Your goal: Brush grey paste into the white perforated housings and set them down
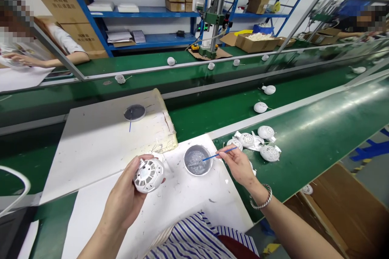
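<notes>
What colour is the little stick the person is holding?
The little stick is bright blue. It shows best in the head view, pinched in the right hand.

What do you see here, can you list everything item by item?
Perforated ball: one, white, in left hand
Loose perforated balls: four, white, on green belt
Round white pieces: several, white, along belts
Dish of paste: one, grey, on white board
Second dish: one, grey, on farther board
Blue-handled brush: one, blue, in right hand, tip over dish
Shelving: one, blue, far wall
Cartons: several, brown, on shelves
Bench press: one, green and silver, far bench
Co-worker's arm: one, far left
Bracelet: one, silver, right wrist
Left hand: holding ball
Right hand: pinching brush
</notes>
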`<action>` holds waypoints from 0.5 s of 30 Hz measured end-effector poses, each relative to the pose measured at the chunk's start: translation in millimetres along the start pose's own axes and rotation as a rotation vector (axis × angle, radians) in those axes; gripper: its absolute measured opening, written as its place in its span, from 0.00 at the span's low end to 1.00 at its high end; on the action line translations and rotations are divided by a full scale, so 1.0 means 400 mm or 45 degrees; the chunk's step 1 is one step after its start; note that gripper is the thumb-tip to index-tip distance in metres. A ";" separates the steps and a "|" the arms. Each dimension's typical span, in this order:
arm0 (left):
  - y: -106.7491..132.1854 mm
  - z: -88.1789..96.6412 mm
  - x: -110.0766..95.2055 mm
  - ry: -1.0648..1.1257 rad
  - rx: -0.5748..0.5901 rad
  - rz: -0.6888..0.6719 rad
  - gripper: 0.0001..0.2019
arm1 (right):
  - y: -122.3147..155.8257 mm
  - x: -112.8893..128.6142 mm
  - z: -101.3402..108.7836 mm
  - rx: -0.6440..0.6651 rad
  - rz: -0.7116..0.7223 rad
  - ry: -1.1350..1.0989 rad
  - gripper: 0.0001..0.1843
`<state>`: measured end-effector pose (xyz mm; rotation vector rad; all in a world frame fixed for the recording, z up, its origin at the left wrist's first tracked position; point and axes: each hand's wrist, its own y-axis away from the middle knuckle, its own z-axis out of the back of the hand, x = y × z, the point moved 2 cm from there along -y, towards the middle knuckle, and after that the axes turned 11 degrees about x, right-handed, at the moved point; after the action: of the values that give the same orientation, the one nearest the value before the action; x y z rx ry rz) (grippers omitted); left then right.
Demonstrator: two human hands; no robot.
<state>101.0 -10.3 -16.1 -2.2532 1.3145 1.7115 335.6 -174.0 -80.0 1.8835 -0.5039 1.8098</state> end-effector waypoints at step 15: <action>-0.034 -0.039 0.040 -0.010 0.094 0.167 0.15 | -0.011 -0.015 0.003 -0.165 -0.331 -0.739 0.14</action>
<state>122.6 -18.3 -28.6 -2.1633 1.5286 1.6772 338.8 -171.4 -86.2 2.2502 -0.5214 1.0287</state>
